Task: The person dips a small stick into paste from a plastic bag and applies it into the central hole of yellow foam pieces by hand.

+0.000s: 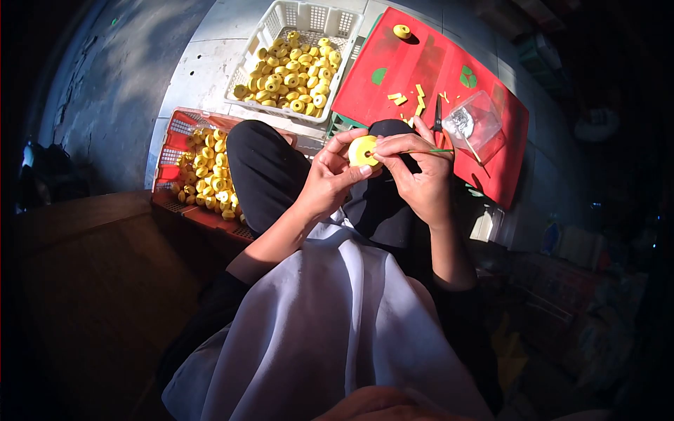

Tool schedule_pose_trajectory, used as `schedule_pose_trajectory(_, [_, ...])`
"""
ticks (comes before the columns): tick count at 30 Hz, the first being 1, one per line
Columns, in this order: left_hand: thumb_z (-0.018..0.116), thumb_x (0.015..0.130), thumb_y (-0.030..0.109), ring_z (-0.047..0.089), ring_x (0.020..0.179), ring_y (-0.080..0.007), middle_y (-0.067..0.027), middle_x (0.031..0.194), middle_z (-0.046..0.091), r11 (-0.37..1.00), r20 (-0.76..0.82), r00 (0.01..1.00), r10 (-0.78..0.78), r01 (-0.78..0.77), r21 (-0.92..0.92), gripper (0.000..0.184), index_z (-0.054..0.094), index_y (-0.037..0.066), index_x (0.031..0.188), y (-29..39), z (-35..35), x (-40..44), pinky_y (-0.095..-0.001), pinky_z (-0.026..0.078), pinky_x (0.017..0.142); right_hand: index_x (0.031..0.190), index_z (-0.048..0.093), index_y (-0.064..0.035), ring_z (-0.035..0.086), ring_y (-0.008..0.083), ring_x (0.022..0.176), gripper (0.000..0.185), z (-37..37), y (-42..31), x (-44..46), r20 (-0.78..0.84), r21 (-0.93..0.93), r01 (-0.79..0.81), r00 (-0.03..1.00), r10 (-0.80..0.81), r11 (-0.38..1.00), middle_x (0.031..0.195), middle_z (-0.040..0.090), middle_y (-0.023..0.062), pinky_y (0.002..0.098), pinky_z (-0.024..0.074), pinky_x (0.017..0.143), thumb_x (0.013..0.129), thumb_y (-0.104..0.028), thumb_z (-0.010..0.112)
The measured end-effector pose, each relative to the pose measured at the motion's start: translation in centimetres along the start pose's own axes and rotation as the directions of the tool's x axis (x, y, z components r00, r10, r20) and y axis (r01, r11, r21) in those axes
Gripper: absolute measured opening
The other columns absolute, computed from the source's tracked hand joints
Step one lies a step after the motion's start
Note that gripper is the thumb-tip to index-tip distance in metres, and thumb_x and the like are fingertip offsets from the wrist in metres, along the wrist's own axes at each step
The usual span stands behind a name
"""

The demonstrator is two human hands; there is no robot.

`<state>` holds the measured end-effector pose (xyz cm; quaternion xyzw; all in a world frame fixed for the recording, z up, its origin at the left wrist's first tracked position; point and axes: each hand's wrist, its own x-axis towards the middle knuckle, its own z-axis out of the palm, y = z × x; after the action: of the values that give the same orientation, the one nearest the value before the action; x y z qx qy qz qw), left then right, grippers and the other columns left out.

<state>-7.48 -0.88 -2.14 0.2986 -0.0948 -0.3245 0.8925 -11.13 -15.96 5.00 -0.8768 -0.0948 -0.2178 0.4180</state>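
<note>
Above my lap, my left hand (330,172) holds a yellow round piece (361,149) by its edge, between thumb and fingers. The piece has a dark hole near its middle. My right hand (425,179) pinches a thin green stick (437,150), possibly a slim brush. Its working end is at the hole, and my fingertips partly hide it. Whether the tip is inside the hole I cannot tell.
A white crate (242,74) and a red crate (163,158) hold many similar yellow pieces. On the red board (435,52) lie one yellow piece (401,31), yellow strips (420,102), a dark-handled tool (438,112) and a plastic bag (488,126) with whitish material and a stick.
</note>
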Motion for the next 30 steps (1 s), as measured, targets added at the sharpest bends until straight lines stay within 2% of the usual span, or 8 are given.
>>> schedule_pose_trajectory(19, [0.061, 0.08, -0.01, 0.055, 0.107, -0.018, -0.0113, 0.118, 0.054, 0.998, 0.022, 1.0, 0.017, -0.018, 0.057, 0.05, 0.044, 0.002, 0.126, 0.24, -0.01, 0.01, -0.0353, 0.05, 0.091, 0.076, 0.062, -0.0079, 0.064, 0.0173, 0.071, 0.011, 0.02, -0.23, 0.23, 0.015, -0.046, 0.031, 0.999, -0.031, 0.998, 0.073, 0.064, -0.001, 0.0509, 0.0324, 0.101, 0.073, 0.001, 0.068])
schedule_pose_trajectory(25, [0.061, 0.08, -0.01, 0.055, 0.108, -0.018, -0.0116, 0.12, 0.053, 0.997, 0.022, 1.0, 0.009, -0.011, 0.077, 0.05, 0.044, 0.002, 0.126, 0.39, 0.07, 0.11, -0.0345, 0.05, 0.091, 0.076, 0.061, -0.0076, 0.064, 0.0167, 0.069, 0.01, -0.36, -0.18, 0.25, 0.01, 0.023, -0.032, 0.999, 0.032, 0.999, 0.074, 0.065, -0.0006, 0.0499, 0.0316, 0.102, 0.074, 0.0, 0.068])
schedule_pose_trajectory(30, [0.061, 0.08, -0.01, 0.055, 0.108, -0.018, -0.0118, 0.121, 0.053, 0.996, 0.024, 1.0, 0.015, -0.017, 0.092, 0.05, 0.044, 0.003, 0.126, 0.3, 0.16, 0.15, -0.034, 0.05, 0.091, 0.076, 0.061, -0.007, 0.064, 0.0165, 0.07, 0.01, -0.28, -0.29, 0.27, 0.005, -0.042, 0.015, 1.0, -0.014, 0.999, 0.074, 0.065, -0.0003, 0.0509, 0.0305, 0.102, 0.076, 0.0, 0.067])
